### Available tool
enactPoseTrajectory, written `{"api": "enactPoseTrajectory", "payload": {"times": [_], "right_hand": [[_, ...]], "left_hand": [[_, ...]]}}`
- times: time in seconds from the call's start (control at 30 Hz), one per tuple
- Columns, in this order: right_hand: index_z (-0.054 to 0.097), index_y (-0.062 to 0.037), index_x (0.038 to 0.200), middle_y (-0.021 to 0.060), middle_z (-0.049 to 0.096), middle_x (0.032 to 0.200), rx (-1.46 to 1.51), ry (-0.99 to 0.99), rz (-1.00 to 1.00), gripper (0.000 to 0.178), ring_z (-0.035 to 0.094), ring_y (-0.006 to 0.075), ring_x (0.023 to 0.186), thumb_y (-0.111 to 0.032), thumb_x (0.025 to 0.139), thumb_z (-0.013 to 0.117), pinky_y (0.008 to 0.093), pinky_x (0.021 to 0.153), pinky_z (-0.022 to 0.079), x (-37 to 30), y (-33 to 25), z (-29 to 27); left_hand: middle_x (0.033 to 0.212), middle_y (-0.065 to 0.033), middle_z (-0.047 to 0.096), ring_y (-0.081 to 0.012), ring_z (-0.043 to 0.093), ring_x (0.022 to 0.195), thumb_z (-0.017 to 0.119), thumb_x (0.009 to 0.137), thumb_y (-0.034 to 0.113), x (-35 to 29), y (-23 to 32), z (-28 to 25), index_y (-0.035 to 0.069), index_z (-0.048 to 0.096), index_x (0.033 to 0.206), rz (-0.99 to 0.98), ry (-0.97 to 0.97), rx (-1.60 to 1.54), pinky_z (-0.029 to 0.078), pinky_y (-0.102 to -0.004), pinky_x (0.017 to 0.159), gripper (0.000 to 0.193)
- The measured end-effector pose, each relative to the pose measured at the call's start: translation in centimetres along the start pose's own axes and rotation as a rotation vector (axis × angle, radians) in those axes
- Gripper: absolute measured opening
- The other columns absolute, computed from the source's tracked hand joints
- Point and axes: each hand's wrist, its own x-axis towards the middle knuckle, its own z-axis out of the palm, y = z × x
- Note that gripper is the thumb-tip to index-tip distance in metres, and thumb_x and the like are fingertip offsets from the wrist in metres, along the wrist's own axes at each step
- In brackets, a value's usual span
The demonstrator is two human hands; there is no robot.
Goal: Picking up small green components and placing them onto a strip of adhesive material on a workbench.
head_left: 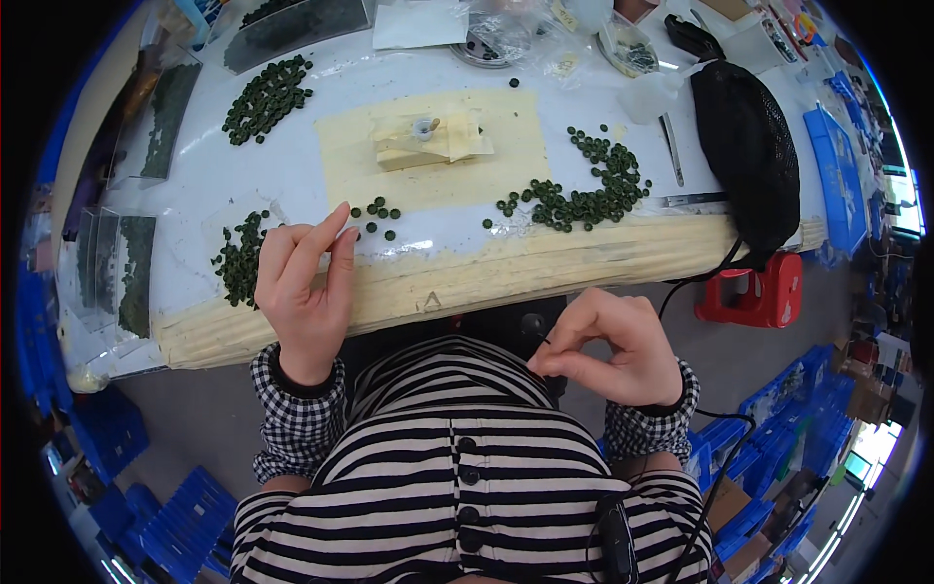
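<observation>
1. Hovering by loose green discs [379,207], left of centre along the table's [282,175] front edge: left hand [306,282]. Thumb and forefinger are held apart, nothing seen between.
2. Right hand [618,346] is held off the front edge; fingertips are clamped together, seemingly on a small dark piece [547,341], kind can't be told.
3. Drop risk: piece could be lost to the floor, no tabletop being seen under it.
4. Scatter risk: left pile [238,263], just beside the left hand, could be knocked by the wrist.
5. Front-edge discs could be nudged off by a careless reach.
</observation>
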Motion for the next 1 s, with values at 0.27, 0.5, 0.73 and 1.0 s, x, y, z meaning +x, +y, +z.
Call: {"api": "enactPoseTrajectory", "payload": {"times": [0.27,0.5,0.73,1.0], "right_hand": [[0.066,0.0048,0.1,0.0121,0.072,0.089,0.146,0.17,-0.058,0.011,0.071,0.0144,0.082,0.003,0.089,0.063,0.0232,0.073,0.054,2.2,-0.8,2.1],[0.064,0.0057,0.1,0.0111,0.071,0.089,0.336,0.236,-0.072,0.011,0.07,0.0156,0.086,0.004,0.091,0.059,0.0248,0.075,0.056,2.7,-0.5,3.4],[0.069,0.0009,0.094,0.0103,0.069,0.079,-0.162,0.348,-0.313,0.015,0.065,0.0145,0.066,0.006,0.08,0.069,0.0241,0.059,0.05,3.8,0.2,3.7],[0.07,-0.001,0.093,0.0079,0.067,0.079,-0.277,0.428,-0.409,0.025,0.062,0.0139,0.064,-0.001,0.071,0.082,0.0237,0.054,0.048,4.4,-0.1,4.2]], "left_hand": [[0.103,-0.0139,0.068,-0.0166,0.063,0.085,0.076,0.077,-0.001,0.7,4.4,-1.2,-0.002,0.065,0.112,-0.095,-0.314,-0.775,0.051,-0.0258,0.074,0.037],[0.107,-0.0156,0.068,-0.0179,0.065,0.104,0.062,0.089,-0.007,0.7,5.1,-0.7,-0.002,0.043,0.137,-0.618,-0.581,-1.427,0.052,-0.0278,0.093,0.052],[0.098,-0.0101,0.07,-0.0125,0.067,0.094,0.065,0.085,-0.01,0.2,4.9,-0.5,0.0,0.042,0.138,-0.69,-0.552,-1.441,0.053,-0.0236,0.087,0.059],[0.093,-0.0074,0.069,-0.0102,0.066,0.089,0.067,0.083,-0.01,0.3,5.3,-0.4,0.0,0.041,0.139,-0.712,-0.5,-1.415,0.053,-0.0221,0.084,0.062]]}}
